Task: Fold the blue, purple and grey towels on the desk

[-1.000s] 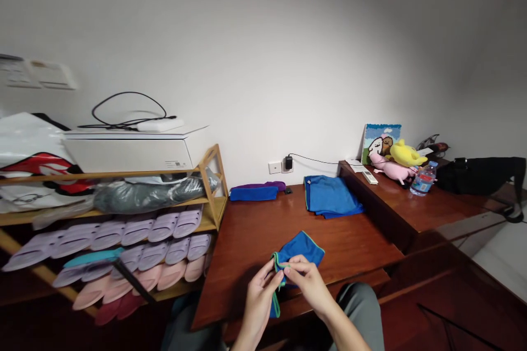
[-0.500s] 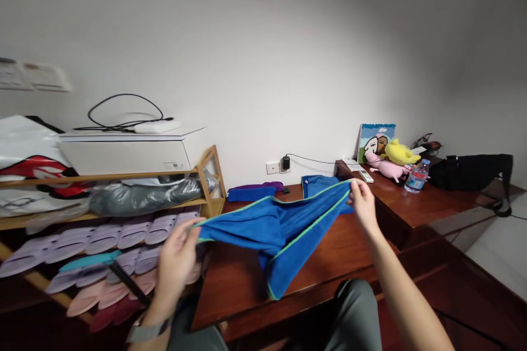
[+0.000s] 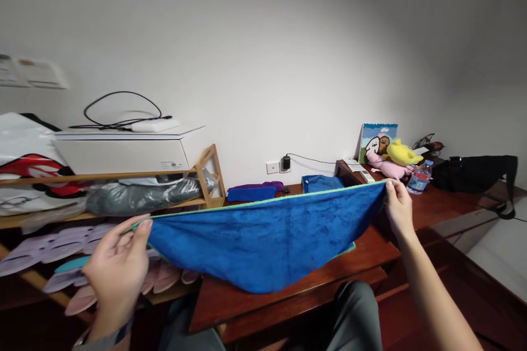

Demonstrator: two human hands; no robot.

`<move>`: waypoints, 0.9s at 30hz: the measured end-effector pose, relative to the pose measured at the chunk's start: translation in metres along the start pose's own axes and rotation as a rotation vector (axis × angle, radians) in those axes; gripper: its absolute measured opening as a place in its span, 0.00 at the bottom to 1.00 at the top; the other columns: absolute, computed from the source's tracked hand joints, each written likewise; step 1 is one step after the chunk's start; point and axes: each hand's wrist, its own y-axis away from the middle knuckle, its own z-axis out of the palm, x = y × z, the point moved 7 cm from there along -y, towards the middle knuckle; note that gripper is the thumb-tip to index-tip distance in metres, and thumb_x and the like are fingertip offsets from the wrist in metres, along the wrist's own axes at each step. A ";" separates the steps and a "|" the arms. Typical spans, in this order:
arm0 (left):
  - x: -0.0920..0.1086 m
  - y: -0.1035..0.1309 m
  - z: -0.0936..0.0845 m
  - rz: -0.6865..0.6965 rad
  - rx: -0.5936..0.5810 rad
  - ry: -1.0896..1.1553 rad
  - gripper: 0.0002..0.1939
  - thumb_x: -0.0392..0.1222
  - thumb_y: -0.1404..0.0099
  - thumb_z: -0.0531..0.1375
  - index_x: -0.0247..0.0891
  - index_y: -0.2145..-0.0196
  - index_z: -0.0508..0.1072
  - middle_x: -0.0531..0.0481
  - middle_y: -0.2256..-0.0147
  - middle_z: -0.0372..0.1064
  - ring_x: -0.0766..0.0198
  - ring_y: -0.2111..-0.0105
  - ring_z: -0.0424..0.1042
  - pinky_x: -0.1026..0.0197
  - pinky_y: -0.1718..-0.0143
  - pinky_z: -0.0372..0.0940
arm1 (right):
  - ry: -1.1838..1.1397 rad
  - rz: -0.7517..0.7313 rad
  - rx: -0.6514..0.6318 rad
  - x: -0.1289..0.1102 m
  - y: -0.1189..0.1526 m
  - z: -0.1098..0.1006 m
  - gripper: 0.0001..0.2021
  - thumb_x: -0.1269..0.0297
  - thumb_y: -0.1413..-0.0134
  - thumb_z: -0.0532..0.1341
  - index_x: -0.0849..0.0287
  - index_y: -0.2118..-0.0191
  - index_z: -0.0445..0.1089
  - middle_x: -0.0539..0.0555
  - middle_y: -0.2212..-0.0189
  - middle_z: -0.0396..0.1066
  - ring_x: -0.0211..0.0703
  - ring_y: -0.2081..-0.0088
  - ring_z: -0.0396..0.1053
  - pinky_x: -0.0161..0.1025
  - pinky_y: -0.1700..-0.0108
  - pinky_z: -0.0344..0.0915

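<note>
L grip (image 3: 118, 263) clamped on blu cloth (image 3: 267, 244) | R grip (image 3: 400, 211) ditto, opp. end | o/ tbl (image 3: 222, 299)

The cloth (image 3: 272, 247) is deep blue, hemmed in bright green. From it, at twelve o'clock, folded fabric (image 3: 252, 193) shows blue and purple; at ten, the box (image 3: 121, 156) is white; at nine, slippers (image 3: 61, 245) are lilac; at two, one plush toy (image 3: 403, 152) is yellow and the cartoon picture (image 3: 375, 143) mixes blue, white, brown and green.

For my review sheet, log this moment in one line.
left hand: pinches one end of blue cloth; right hand: pinches other end; cloth: upper edge nearly straight, body sagging; wooden table: partly hidden behind
</note>
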 end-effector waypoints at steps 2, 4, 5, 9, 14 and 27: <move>0.006 0.004 -0.003 0.045 0.052 0.011 0.42 0.77 0.55 0.71 0.37 0.57 0.81 0.45 0.61 0.81 0.59 0.64 0.77 0.40 0.41 0.74 | -0.002 0.005 0.021 -0.004 0.006 -0.009 0.27 0.37 0.35 0.59 0.58 0.53 0.76 0.57 0.57 0.77 0.49 0.56 0.72 0.45 0.51 0.68; 0.014 0.007 -0.008 0.095 0.113 -0.007 0.40 0.75 0.50 0.70 0.36 0.55 0.81 0.45 0.61 0.80 0.59 0.66 0.76 0.42 0.44 0.75 | 0.008 -0.012 0.053 -0.010 0.009 -0.017 0.27 0.37 0.34 0.59 0.58 0.52 0.76 0.58 0.56 0.78 0.50 0.55 0.73 0.45 0.51 0.67; 0.018 0.008 -0.010 0.115 0.151 -0.030 0.39 0.73 0.48 0.69 0.35 0.54 0.81 0.46 0.63 0.79 0.60 0.68 0.74 0.44 0.47 0.77 | 0.020 -0.025 0.071 -0.012 0.010 -0.020 0.27 0.37 0.33 0.59 0.58 0.52 0.76 0.58 0.56 0.78 0.50 0.55 0.73 0.45 0.51 0.67; 0.024 0.002 -0.004 0.175 0.189 -0.139 0.33 0.67 0.38 0.65 0.33 0.51 0.81 0.52 0.70 0.74 0.68 0.77 0.61 0.59 0.67 0.73 | 0.089 -0.074 0.118 -0.011 0.005 -0.018 0.28 0.36 0.31 0.58 0.58 0.50 0.76 0.59 0.54 0.78 0.49 0.56 0.74 0.44 0.50 0.68; -0.034 -0.018 0.038 0.195 0.046 -0.214 0.28 0.63 0.34 0.64 0.35 0.51 0.80 0.49 0.64 0.78 0.67 0.71 0.70 0.64 0.65 0.69 | 0.227 -0.047 -0.011 0.045 -0.009 0.026 0.32 0.33 0.32 0.54 0.58 0.48 0.77 0.62 0.54 0.80 0.52 0.57 0.77 0.44 0.53 0.70; -0.326 0.028 0.172 -0.058 -0.650 -0.857 0.14 0.44 0.28 0.53 0.39 0.57 0.78 0.40 0.54 0.82 0.53 0.56 0.81 0.56 0.54 0.71 | 0.802 0.364 -0.661 0.302 0.091 0.202 0.24 0.49 0.22 0.44 0.48 0.37 0.72 0.60 0.50 0.81 0.52 0.56 0.81 0.42 0.56 0.71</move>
